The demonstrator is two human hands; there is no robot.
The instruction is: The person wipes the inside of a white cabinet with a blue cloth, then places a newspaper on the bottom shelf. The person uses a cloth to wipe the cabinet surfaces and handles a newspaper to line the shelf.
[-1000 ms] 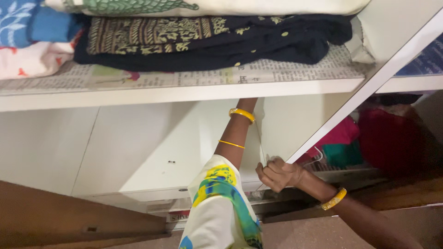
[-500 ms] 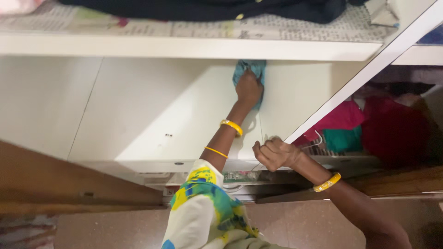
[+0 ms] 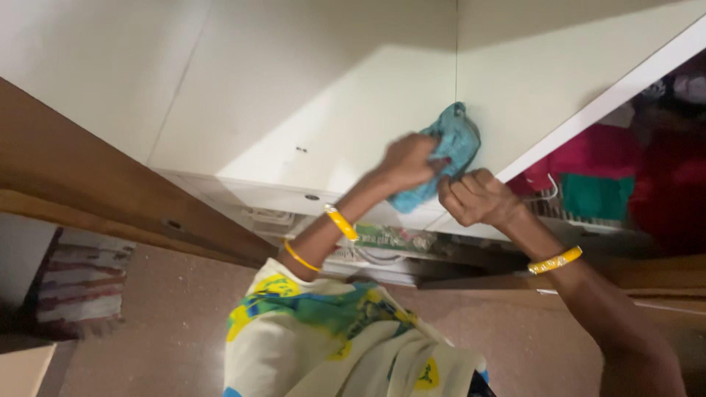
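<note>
While both hands [image 3: 441, 180] grip a teal cloth [image 3: 448, 151] (crumpled), red fabric [image 3: 588, 154] sits beside.

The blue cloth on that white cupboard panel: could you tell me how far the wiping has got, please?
Done: cannot be judged; no clear marks show on the white panel. In hand: the left hand presses the blue cloth against it, the right hand beside. Left: the folded clothes look untouched.

Soft teal cloth [image 3: 448, 151] against smooth, matt white cabinet panel [image 3: 294, 95]
</note>
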